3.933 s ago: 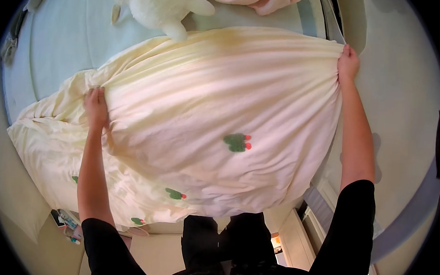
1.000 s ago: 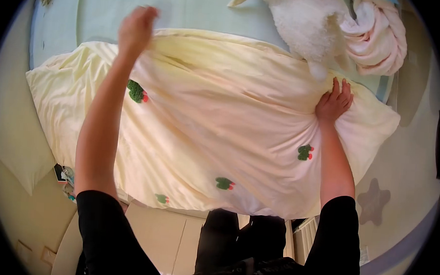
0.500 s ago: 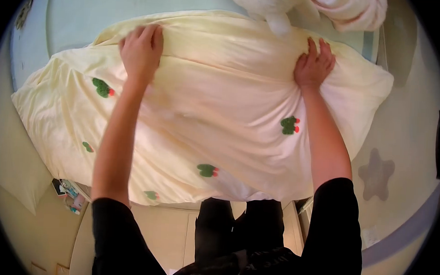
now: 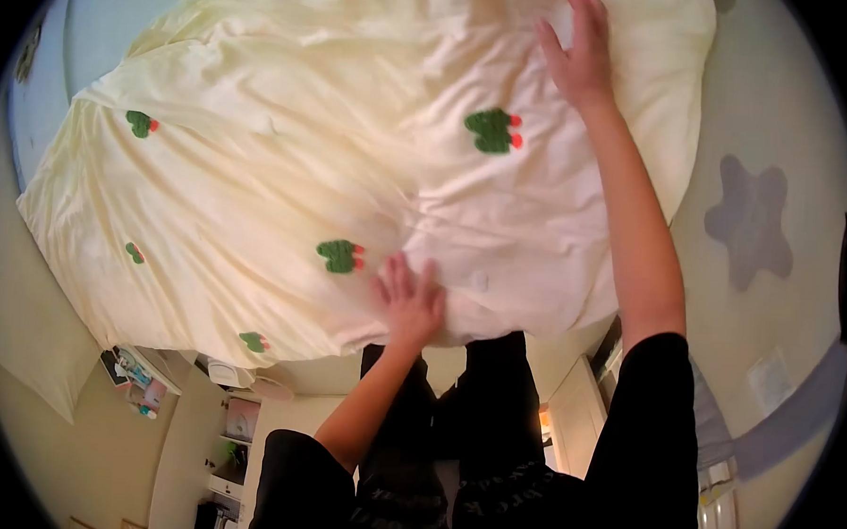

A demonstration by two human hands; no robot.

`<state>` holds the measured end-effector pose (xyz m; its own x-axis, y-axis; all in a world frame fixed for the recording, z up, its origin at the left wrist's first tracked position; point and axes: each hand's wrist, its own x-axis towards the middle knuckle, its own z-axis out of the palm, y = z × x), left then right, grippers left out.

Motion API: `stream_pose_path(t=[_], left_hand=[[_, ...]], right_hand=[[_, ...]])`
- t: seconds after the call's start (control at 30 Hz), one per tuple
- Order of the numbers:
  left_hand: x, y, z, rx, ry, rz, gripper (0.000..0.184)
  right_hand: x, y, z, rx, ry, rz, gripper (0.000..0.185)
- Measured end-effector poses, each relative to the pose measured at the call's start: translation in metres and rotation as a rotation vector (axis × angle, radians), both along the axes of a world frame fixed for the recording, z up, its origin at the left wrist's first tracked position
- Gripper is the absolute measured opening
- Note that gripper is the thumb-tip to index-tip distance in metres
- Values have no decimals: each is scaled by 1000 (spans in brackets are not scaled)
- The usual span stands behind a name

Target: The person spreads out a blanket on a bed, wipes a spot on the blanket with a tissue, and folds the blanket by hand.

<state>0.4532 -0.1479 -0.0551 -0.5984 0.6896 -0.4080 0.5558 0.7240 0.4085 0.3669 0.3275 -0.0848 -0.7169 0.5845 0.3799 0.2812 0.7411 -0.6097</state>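
A cream quilt (image 4: 257, 172) with green cactus-like patches and small red accents lies rumpled over the bed. Near its close edge, my left hand (image 4: 410, 302) rests on the fabric with fingers spread, slightly blurred by motion. A green patch (image 4: 337, 256) is just left of those fingertips. My right hand (image 4: 581, 59) reaches to the upper right part of the quilt, its fingers apart and flat against the cloth. Another green patch (image 4: 491, 131) lies left of my right wrist. Neither hand holds anything that I can see.
Pale blue bedding (image 4: 98, 23) shows at the upper left. On the right is a grey star shape (image 4: 751, 222) on a pale surface. Shelves (image 4: 236, 436) and a small rack of items (image 4: 140, 380) stand at the lower left. My legs (image 4: 494, 390) are against the near side.
My left hand has moved from the quilt's far side down to its near edge. My right hand is farther up. The quilt's far edge has shifted away, and the white plush is out of view.
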Motion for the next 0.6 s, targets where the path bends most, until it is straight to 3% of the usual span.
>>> stream_pose_path(t=[0.07, 0.13, 0.2, 0.27, 0.33, 0.37, 0.47, 0.57, 0.6], left_hand=[[13, -40, 0, -74, 156, 60, 73], [10, -71, 1, -238, 241, 218, 78], [3, -101, 4, -400, 243, 509, 80], [-5, -133, 2, -534, 268, 782, 82], [-10, -173, -2, -685, 328, 986, 86], [-13, -190, -5, -617, 304, 1182, 84], [-24, -235, -15, -354, 210, 1755, 83], [-36, -266, -12, 306, -415, 2044, 78], [-39, -267, -12, 336, -454, 2042, 73]], right_hand=[[85, -34, 36, 283, -242, -138, 59], [174, -70, 48, 338, -360, -286, 68], [249, -101, 57, 231, -562, -447, 75], [311, -117, 47, -58, -531, -617, 79], [345, -126, 38, -384, -309, -748, 77], [358, -131, 34, -546, -194, -805, 76], [392, -158, 39, -274, -412, -654, 71], [419, -202, 42, -137, -387, -729, 66], [441, -220, 36, -287, -359, -783, 68]])
